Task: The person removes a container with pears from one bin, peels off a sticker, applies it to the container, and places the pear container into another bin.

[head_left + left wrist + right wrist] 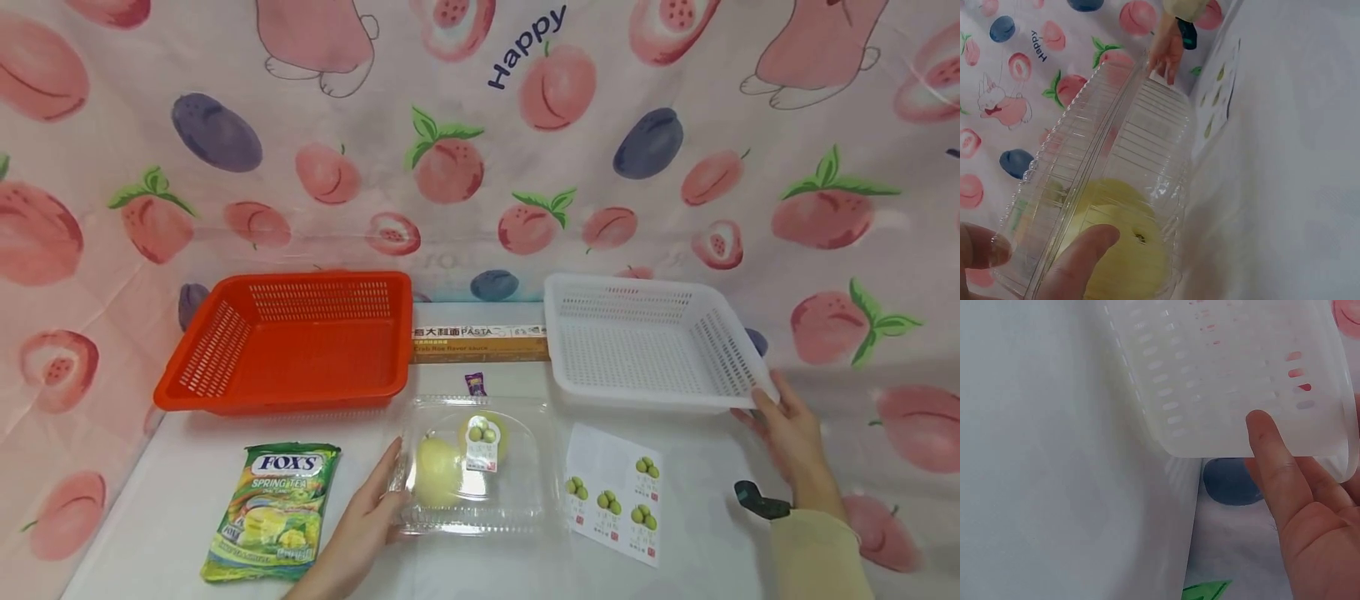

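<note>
A clear plastic clamshell box (525, 492) is in the middle of the head view, its lid down. Inside lie two yellow-green round fruits (437, 472), toward the left side. A white label (482, 450) with green fruit printed on it is on the lid. My left hand (367, 517) grips the box's left end; in the left wrist view the thumb (1082, 259) presses the side wall. My right hand (798, 442) holds the front right corner of a white basket (637, 392), with its thumb (1269, 447) against the outer wall in the right wrist view.
A red basket (300, 404) stands at the back left, with a green candy bag (270, 512) before it. Between the baskets lie a pasta box (480, 343) and a small purple packet (476, 384). A label sheet (611, 467) lies right of the clamshell.
</note>
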`<state>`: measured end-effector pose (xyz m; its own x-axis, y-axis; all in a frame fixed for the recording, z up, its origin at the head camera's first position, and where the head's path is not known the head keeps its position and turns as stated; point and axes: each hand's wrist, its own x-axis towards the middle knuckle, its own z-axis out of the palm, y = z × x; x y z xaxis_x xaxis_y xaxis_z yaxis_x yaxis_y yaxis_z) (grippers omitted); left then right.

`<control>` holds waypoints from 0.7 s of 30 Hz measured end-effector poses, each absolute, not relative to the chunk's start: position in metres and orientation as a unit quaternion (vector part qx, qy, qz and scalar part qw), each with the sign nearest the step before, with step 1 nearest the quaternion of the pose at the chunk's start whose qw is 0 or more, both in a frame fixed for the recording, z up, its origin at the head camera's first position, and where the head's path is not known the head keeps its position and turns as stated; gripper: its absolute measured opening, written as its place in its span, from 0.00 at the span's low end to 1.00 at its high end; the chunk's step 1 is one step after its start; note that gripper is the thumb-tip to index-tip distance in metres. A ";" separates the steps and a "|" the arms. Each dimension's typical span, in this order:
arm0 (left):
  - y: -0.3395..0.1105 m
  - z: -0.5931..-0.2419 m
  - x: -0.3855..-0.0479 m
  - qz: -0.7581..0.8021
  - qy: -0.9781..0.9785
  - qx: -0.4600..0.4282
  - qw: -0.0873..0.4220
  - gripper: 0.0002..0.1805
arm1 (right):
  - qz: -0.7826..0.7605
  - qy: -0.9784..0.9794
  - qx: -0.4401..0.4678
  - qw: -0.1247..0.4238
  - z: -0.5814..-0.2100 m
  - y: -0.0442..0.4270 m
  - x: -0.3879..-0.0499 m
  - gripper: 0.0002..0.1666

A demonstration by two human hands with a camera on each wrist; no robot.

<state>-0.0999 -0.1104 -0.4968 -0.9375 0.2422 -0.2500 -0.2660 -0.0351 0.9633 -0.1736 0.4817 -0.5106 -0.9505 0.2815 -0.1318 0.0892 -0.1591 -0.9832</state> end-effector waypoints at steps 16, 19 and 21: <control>-0.080 -0.439 -0.127 0.716 0.676 0.063 0.163 0.37 | 0.756 -0.632 -0.151 0.070 -0.512 0.481 -0.169 0.47; -0.067 -0.429 -0.143 0.724 0.667 0.070 0.161 0.38 | 0.751 -0.638 -0.155 0.068 -0.514 0.479 -0.168 0.46; -0.057 -0.423 -0.156 0.736 0.652 0.076 0.164 0.38 | 0.751 -0.639 -0.151 0.068 -0.514 0.477 -0.168 0.46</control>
